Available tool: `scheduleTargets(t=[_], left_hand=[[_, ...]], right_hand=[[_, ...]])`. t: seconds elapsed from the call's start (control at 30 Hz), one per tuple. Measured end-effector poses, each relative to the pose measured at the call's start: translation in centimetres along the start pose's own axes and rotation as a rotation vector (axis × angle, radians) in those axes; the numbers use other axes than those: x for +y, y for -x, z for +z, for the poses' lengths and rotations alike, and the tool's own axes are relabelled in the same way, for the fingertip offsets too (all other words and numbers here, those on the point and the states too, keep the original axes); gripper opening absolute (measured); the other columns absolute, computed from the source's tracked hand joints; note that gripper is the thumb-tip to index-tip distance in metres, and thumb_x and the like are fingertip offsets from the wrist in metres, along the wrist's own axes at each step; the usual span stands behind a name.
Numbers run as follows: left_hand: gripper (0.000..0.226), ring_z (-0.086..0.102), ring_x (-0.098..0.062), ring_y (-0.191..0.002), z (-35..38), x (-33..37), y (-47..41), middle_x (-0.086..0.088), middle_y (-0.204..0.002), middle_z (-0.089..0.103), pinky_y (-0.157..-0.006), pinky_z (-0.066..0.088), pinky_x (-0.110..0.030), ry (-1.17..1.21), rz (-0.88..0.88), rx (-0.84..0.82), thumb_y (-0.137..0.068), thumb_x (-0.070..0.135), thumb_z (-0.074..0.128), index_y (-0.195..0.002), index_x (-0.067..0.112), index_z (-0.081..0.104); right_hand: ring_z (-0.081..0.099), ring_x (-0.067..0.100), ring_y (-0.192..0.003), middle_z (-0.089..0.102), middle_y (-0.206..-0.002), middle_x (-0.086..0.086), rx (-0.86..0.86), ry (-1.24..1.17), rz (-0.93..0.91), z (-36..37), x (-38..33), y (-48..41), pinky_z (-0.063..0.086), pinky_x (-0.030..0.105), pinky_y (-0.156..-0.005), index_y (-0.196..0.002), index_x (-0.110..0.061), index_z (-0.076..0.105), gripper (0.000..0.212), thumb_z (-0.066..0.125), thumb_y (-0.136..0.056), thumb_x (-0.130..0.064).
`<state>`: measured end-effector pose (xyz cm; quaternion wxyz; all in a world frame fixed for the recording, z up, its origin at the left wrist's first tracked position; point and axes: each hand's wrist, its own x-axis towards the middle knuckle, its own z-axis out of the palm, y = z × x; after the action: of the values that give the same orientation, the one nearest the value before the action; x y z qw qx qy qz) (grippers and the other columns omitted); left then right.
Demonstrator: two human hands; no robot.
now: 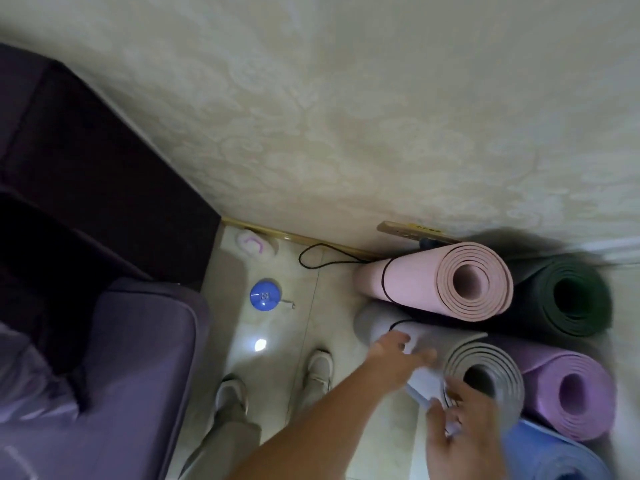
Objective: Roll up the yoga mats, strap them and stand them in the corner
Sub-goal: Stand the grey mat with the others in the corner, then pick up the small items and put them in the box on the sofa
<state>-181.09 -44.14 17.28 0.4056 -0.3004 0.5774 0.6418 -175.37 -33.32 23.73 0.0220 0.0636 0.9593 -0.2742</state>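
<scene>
Dim, soft indoor light — motion blur throughout, glare spot on floor tiles [273, 375], wide-angle bending at edges
</scene>
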Motion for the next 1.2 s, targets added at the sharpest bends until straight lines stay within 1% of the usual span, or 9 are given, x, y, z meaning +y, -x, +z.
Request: scheduleTargets(t=[0.1,0.17,0.33,0.43,0.53,0.67,0.83,1.03,1.2], left_hand=[[0.054,0.059,-0.021,-0.114,-3.5,-2.2,-1.0,-0.009,-0.133,0.061,-0.097,0.048,-0.03,-0.006,-0.035,0.103,-0.091,0.04,0.07,-0.133,0.01,0.058],[0.041,0.064,-0.03,-0.113,-5.9,-3.5,-1.2,-0.015,-0.122,0.067,-0.098,0.052,-0.041,0.035,-0.069,0.147,-0.092,0.037,0.069,-0.121,0.008,0.064],[0.019,0.06,-0.025,-0.087,-9.7,-7.5,-1.3,-0.016,-0.107,0.067,-0.072,0.05,-0.03,0.176,-0.178,0.205,-0.096,0.031,0.064,-0.104,0.013,0.064],[0.014,0.059,-0.026,-0.087,-9.2,-8.5,-1.5,-0.011,-0.097,0.063,-0.072,0.05,-0.032,0.175,-0.213,0.191,-0.098,0.029,0.062,-0.086,0.021,0.061],[0.015,0.06,-0.021,-0.081,-7.9,-8.0,-1.5,-0.006,-0.095,0.066,-0.065,0.046,-0.028,0.215,-0.22,0.182,-0.097,0.032,0.063,-0.101,0.018,0.065],[0.021,0.067,-0.026,-0.103,-8.2,-6.0,-1.5,-0.01,-0.109,0.07,-0.09,0.055,-0.041,0.196,-0.178,0.181,-0.097,0.035,0.062,-0.11,0.017,0.064],[0.014,0.064,-0.028,-0.093,-14.1,-6.9,-2.8,-0.014,-0.106,0.068,-0.086,0.053,-0.039,0.238,-0.19,0.322,-0.1,0.022,0.058,-0.099,0.011,0.067],[0.036,0.068,-0.034,-0.101,-22.7,-16.8,-9.5,-0.019,-0.114,0.069,-0.087,0.053,-0.033,0.245,-0.338,0.601,-0.092,0.022,0.067,-0.124,0.008,0.061],[0.06,0.058,-0.033,-0.117,-26.3,-24.1,-19.6,-0.014,-0.137,0.048,-0.091,0.046,-0.032,-0.116,-0.256,0.767,-0.09,0.022,0.07,-0.143,0.016,0.044]], right_hand=[[0.06,0.008,-0.074,0.056,-0.103,-0.005,-0.132,0.068,-0.026,3.7,-0.9,-0.6,0.051,0.034,-0.058,-0.111,-0.017,0.064,0.028,0.067,-0.082,-0.017],[0.064,0.01,-0.09,0.054,-0.111,-0.009,-0.26,0.118,-0.028,5.9,-1.2,-1.8,0.045,0.032,-0.069,-0.117,-0.022,0.061,0.035,0.069,-0.084,-0.01],[0.059,0.023,-0.104,0.061,-0.114,0.003,-0.365,0.286,-0.286,7.2,-0.4,-3.2,0.052,0.035,-0.077,-0.116,-0.018,0.062,0.036,0.058,-0.081,-0.025],[0.053,0.017,-0.106,0.061,-0.113,-0.001,-0.367,0.289,-0.402,5.4,-0.1,-2.2,0.05,0.031,-0.081,-0.117,-0.021,0.059,0.039,0.05,-0.081,-0.034],[0.056,0.018,-0.107,0.061,-0.114,-0.003,-0.407,0.252,-0.352,5.1,-0.1,-2.0,0.051,0.032,-0.083,-0.118,-0.022,0.057,0.038,0.05,-0.083,-0.035],[0.057,0.018,-0.104,0.06,-0.114,-0.002,-0.435,0.235,-0.33,6.8,-1.1,-3.6,0.052,0.034,-0.079,-0.118,-0.023,0.056,0.038,0.048,-0.083,-0.035],[0.061,0.023,-0.103,0.057,-0.12,0.0,-0.527,0.258,-0.297,12.1,-2.6,-6.3,0.051,0.034,-0.076,-0.125,-0.02,0.06,0.036,0.06,-0.089,-0.027],[0.054,0.021,-0.114,0.049,-0.127,0.001,-0.808,0.343,-0.373,28.4,-2.3,-7.9,0.046,0.033,-0.086,-0.134,-0.024,0.05,0.041,0.058,-0.094,-0.032],[0.05,0.028,-0.122,0.044,-0.134,0.007,-0.919,0.478,-0.493,46.4,-1.2,-10.2,0.045,0.037,-0.09,-0.144,-0.02,0.036,0.056,0.058,-0.095,-0.037]])
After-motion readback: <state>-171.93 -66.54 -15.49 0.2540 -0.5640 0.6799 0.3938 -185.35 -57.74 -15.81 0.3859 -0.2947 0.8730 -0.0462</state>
